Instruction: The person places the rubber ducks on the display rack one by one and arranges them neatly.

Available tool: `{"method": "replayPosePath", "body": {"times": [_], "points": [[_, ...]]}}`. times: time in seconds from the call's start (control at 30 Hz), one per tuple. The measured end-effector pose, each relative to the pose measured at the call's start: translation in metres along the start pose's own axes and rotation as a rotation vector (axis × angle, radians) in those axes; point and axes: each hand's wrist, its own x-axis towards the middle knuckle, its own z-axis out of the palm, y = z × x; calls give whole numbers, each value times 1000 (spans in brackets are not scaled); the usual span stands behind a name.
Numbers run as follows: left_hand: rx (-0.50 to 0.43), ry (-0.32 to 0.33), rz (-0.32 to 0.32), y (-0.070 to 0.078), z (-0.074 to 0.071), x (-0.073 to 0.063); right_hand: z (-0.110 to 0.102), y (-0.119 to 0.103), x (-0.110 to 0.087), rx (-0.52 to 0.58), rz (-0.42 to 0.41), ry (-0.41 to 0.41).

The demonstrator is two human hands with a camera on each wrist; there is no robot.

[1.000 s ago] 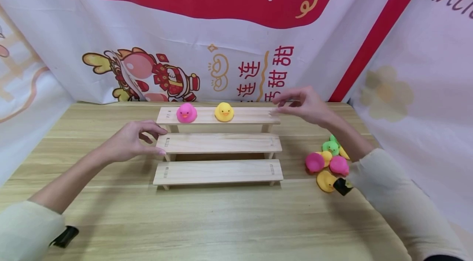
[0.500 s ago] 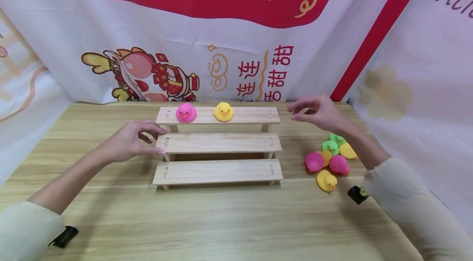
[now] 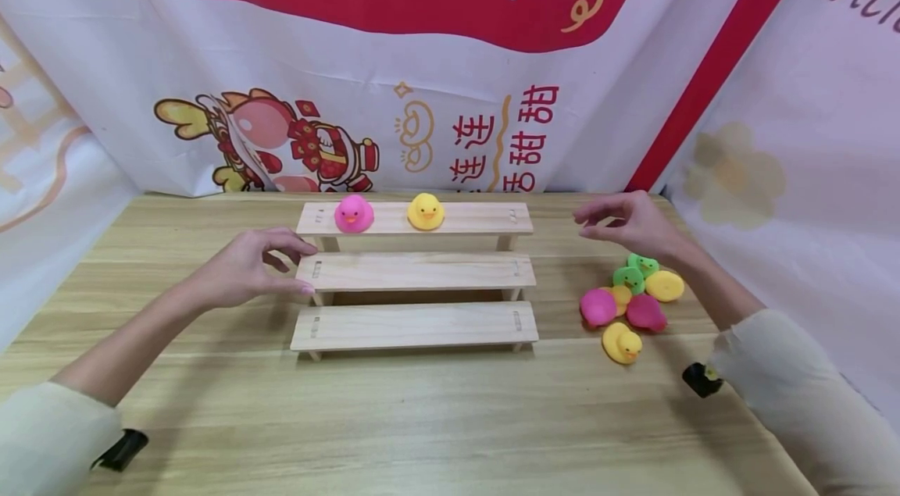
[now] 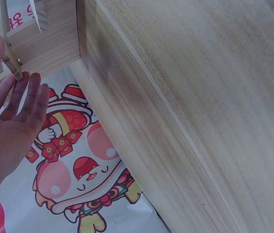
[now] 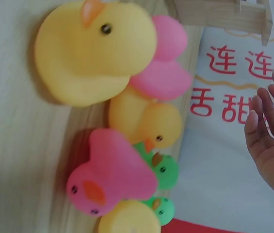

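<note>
A pink rubber duck and a yellow rubber duck sit apart on the top tier of a three-tier wooden display stand. My left hand grips the left end of the middle tier, thumb at its front edge and fingertips at its back edge. In the left wrist view, the fingers meet the end of the board. To the right of the stand my right hand hovers with nothing in it, fingers loosely bent. Nearest below it lies a heap of rubber ducks, among them a green duck.
In the heap a pink duck lies tipped over, and a yellow duck sits closest to the front. Behind the wooden table hangs a printed cloth. Another cloth borders the right side.
My right hand has moved right and slightly down, away from the top tier's right end, uncovering more of the duck heap. My left hand and the stand stay where they were.
</note>
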Motion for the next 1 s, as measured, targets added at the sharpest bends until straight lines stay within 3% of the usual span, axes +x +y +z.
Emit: {"method": "replayPosePath", "body": {"times": [0.27,0.8,1.0], "points": [[-2,4,2,-1,0,0,-6,17,-7,-57,14,4],[-8,-4,10,-3,0,0,-14,51,-28,-55,11,-45],[2,-3,12,-3,0,0,-23,62,-34,-99,65,-54]]}}
